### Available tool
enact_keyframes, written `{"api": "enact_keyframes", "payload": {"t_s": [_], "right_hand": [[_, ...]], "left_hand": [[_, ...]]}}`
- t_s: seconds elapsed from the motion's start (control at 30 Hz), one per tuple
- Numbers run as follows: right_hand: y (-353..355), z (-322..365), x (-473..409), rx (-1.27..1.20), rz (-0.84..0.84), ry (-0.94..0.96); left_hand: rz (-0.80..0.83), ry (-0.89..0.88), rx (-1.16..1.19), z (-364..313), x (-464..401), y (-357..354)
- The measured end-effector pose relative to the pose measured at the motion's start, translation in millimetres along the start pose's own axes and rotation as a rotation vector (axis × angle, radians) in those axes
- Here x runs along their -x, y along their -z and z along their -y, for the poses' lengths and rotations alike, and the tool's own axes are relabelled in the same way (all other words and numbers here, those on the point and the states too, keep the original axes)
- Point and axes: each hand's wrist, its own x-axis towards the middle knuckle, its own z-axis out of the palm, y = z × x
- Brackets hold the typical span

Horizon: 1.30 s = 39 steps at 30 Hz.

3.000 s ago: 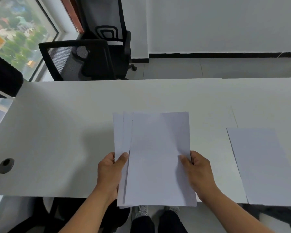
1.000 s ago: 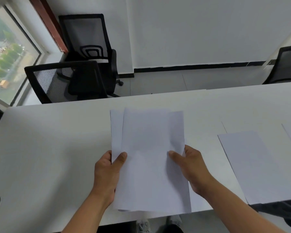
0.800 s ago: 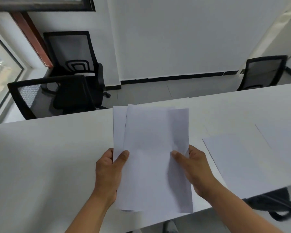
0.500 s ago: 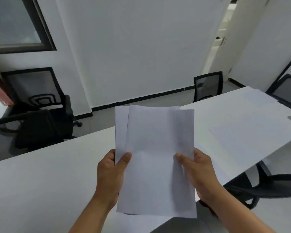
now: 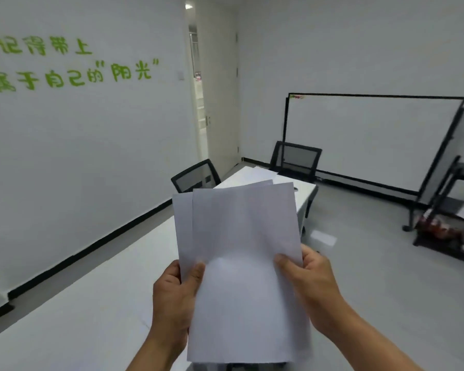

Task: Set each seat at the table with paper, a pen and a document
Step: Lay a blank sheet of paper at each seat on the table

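Note:
I hold a fanned stack of white paper sheets (image 5: 241,263) upright in front of me, above the near edge of the long white table (image 5: 99,303). My left hand (image 5: 174,298) grips the stack's lower left edge, thumb on the front sheet. My right hand (image 5: 310,285) grips the right edge. At the table's far end a white sheet (image 5: 252,174) lies flat on the top. The stack hides much of the table's middle. No pen is in view.
Two black mesh chairs (image 5: 194,176) (image 5: 295,159) stand at the table's far end. A whiteboard (image 5: 370,137) leans on the right wall beside a black cart (image 5: 450,223). A doorway (image 5: 198,103) opens at the back. Grey floor lies to the right.
The view has swung right, from the window-side end toward the door end. Both hands have lifted the stack off the tabletop and keep the same grip.

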Motion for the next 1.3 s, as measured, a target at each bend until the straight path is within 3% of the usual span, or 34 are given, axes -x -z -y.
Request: {"api": "enact_keyframes", "payload": {"t_s": [0.17, 0.37, 0.83, 1.3], "right_hand": [[127, 25, -2, 0.003, -0.157, 0.035], [223, 35, -8, -0.035, -0.325, 0.040], [330, 50, -125, 0.039, -0.537, 0.093], [444, 76, -236, 0.128, -0.655, 0.121]], "left_hand": [[0.181, 0.025, 0.035, 1, 12, -131], [0.353, 0.031, -0.007, 4, 11, -241], [0.625, 0.075, -0.010, 44, -94, -438], [0.772, 0.097, -0.051, 43, -156, -618]]}}
